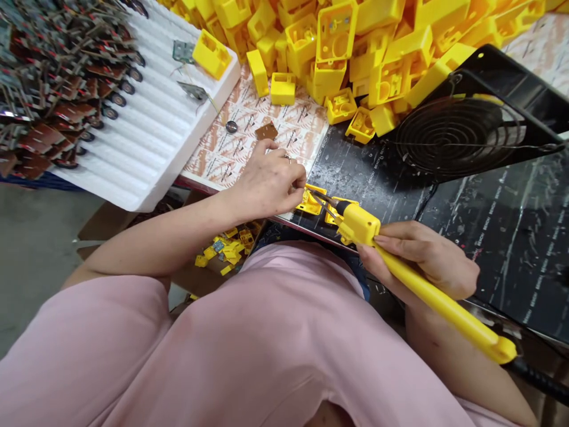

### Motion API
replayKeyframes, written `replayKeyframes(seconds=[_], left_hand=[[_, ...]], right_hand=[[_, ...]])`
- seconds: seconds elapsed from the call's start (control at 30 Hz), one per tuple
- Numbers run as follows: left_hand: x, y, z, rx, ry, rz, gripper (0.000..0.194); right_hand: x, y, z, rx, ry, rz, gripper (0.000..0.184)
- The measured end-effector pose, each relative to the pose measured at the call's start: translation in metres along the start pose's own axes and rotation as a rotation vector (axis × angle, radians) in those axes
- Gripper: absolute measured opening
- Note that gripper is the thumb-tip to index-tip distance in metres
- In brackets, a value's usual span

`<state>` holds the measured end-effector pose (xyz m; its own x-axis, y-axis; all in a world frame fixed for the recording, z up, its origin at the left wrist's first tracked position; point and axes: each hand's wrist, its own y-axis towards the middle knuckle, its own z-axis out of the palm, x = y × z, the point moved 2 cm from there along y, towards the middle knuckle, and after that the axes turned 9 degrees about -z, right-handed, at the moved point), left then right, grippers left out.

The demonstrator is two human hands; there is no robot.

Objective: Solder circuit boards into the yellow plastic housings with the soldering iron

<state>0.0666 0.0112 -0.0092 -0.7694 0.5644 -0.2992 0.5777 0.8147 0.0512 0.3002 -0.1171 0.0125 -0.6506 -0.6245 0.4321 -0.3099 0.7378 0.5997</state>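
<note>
My right hand [413, 261] grips a yellow soldering iron [355, 224] with a long handle, and a black cable leaves its rear end. The iron's thin metal tip points left, over a small open yellow plastic housing [310, 202] at the table's front edge. Above that housing, my left hand [271, 181] has thumb and forefinger pinched together; what they hold, if anything, is hidden. A second yellow housing [332, 213] lies partly under the iron. Just beyond the left hand's outer fingers is a brown circuit board [267, 131], with a small round dark part [232, 127] beside it.
Yellow housings [336, 35] are heaped along the back. A black fan [462, 130] stands at right. On the left, a white foam tray [146, 118] carries many circuit boards [66, 89] with wires and round parts. Below the table edge, a box holds yellow pieces [231, 249].
</note>
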Motion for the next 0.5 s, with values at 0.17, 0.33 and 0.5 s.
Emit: replayKeyframes(seconds=[0.17, 0.33, 0.5], left_hand=[[-0.001, 0.004, -0.002, 0.021, 0.015, 0.023, 0.025], [-0.003, 0.007, -0.003, 0.025, 0.013, 0.035, 0.023], [-0.002, 0.007, -0.003, 0.029, 0.003, 0.045, 0.022]], right_hand=[[0.005, 0.010, -0.003, 0.017, -0.061, -0.256, 0.023], [0.006, 0.007, -0.012, 0.073, 0.039, -0.215, 0.024], [0.008, 0.002, -0.019, 0.120, 0.017, -0.055, 0.011]])
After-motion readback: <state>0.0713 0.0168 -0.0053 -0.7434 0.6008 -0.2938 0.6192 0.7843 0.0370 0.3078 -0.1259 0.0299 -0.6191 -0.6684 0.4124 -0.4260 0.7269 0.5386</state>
